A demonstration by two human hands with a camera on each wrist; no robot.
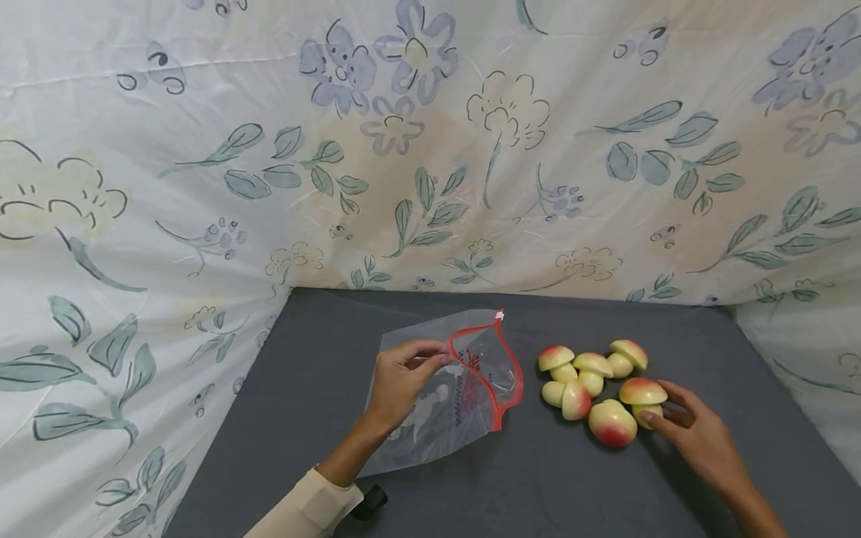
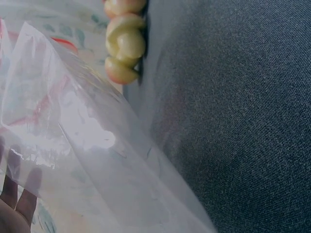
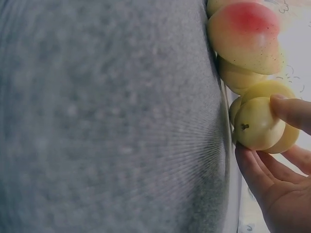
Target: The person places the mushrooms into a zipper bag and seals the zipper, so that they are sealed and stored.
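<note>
My left hand [image 1: 400,381] pinches the edge of a clear zip bag [image 1: 417,448] near its red-trimmed mouth, which gapes toward the right. In the left wrist view the bag's plastic [image 2: 97,160] covers much of the picture, and the fingers [image 2: 25,204] show partly through it. At the right, my right hand [image 1: 702,444] holds a toy mushroom [image 1: 642,391] with a red-and-yellow cap, the thumb on its pale stem. In the right wrist view this mushroom [image 3: 260,124] sits between thumb and fingers, beside the dark tabletop.
Several more toy mushrooms [image 1: 592,366] lie clustered between the bag and my right hand, one with its cap [image 1: 612,424] toward me. A dark table [image 1: 538,493] lies under everything. Floral cloth [image 1: 430,187] hangs behind and at both sides. A black object [image 1: 370,502] shows by the left sleeve.
</note>
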